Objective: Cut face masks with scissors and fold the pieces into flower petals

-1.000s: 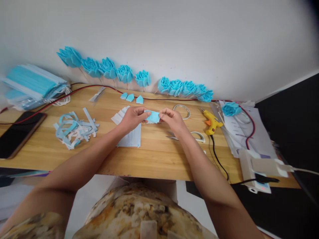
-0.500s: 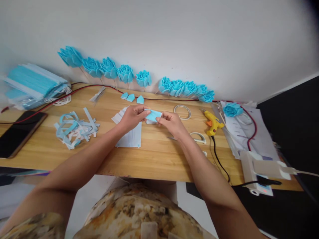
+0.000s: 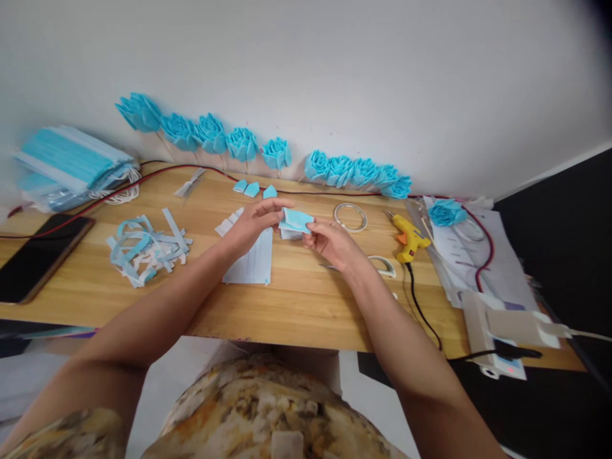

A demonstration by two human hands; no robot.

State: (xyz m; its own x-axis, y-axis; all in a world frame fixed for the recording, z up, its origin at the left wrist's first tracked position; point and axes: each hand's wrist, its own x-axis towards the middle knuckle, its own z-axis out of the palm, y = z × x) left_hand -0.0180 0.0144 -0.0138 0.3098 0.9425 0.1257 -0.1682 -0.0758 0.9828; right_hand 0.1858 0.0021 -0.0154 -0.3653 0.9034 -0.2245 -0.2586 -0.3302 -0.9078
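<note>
Both of my hands pinch a small light-blue piece of mask fabric (image 3: 296, 220) just above the wooden desk (image 3: 306, 299). My left hand (image 3: 251, 226) grips its left edge with thumb and fingers closed. My right hand (image 3: 329, 241) holds its right lower corner, fingers curled. The piece is partly folded, one corner raised. Under the hands lie white fabric sheets (image 3: 251, 258). Three small folded blue pieces (image 3: 253, 189) rest farther back.
Blue fabric flowers (image 3: 268, 152) line the wall. A stack of face masks (image 3: 67, 162) and a phone (image 3: 38, 255) lie left, beside cut strips (image 3: 143, 245). A tape ring (image 3: 350, 217), scissors (image 3: 377, 264), yellow glue gun (image 3: 407, 236), papers and a power strip (image 3: 497, 331) lie right.
The blue piece went from flat between my hands to folded and tilted. My right hand slid in under its right corner, and both hands shifted slightly.
</note>
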